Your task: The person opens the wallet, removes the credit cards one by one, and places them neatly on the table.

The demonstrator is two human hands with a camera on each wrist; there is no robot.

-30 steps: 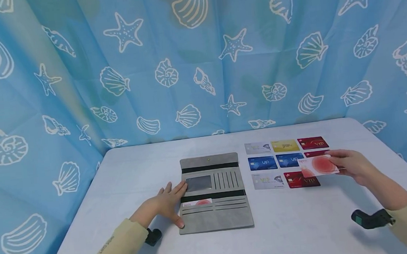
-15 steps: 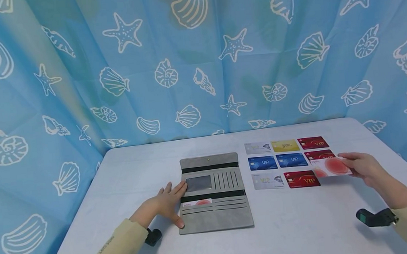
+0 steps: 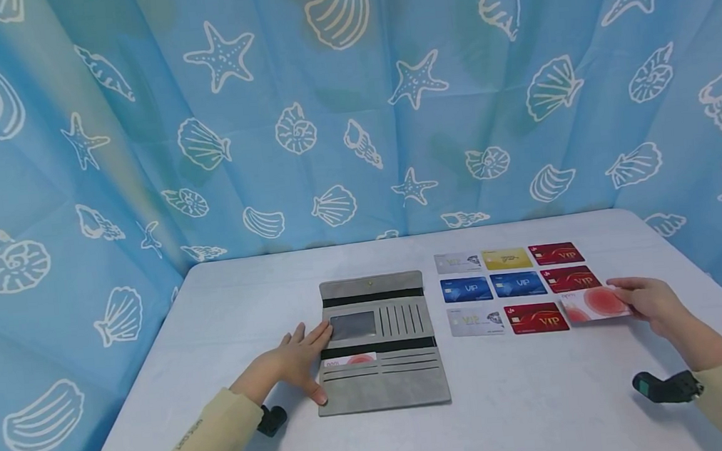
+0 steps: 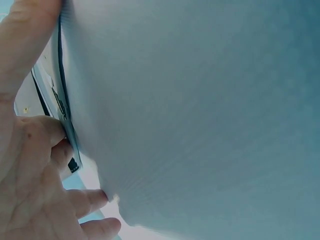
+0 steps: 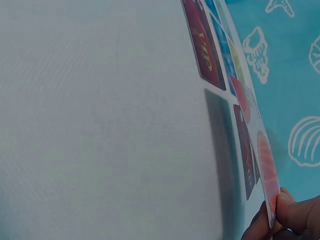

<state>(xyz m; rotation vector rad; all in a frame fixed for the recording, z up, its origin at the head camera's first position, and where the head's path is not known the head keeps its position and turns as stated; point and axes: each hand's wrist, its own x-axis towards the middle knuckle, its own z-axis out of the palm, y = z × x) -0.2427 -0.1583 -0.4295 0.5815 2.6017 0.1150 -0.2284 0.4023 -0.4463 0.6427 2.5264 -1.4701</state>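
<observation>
My right hand [image 3: 654, 304] pinches the right edge of a white card with red circles [image 3: 596, 304]. In the right wrist view that card [image 5: 267, 167] is tilted and stands off the table, its shadow falling below it. It is just right of a red VIP card [image 3: 537, 318] in the front row. My left hand [image 3: 296, 364] rests with spread, straight fingers on the left edge of an unfolded grey wallet [image 3: 382, 393]. A similar white card [image 3: 350, 360] pokes out of one of the wallet's slots. In the left wrist view the thumb and fingers [image 4: 37, 200] lie along the wallet's side.
Several cards lie in rows right of the wallet: silver [image 3: 457, 263], gold [image 3: 507, 258], blue [image 3: 466, 289] and red [image 3: 557, 253] ones. A white cloth covers the table [image 3: 512, 406]. Behind it hangs a blue curtain [image 3: 351, 112] with shells and starfish.
My right hand has moved right and then a little nearer with the white card, uncovering red cards beneath. The left hand and wallet have stayed put.
</observation>
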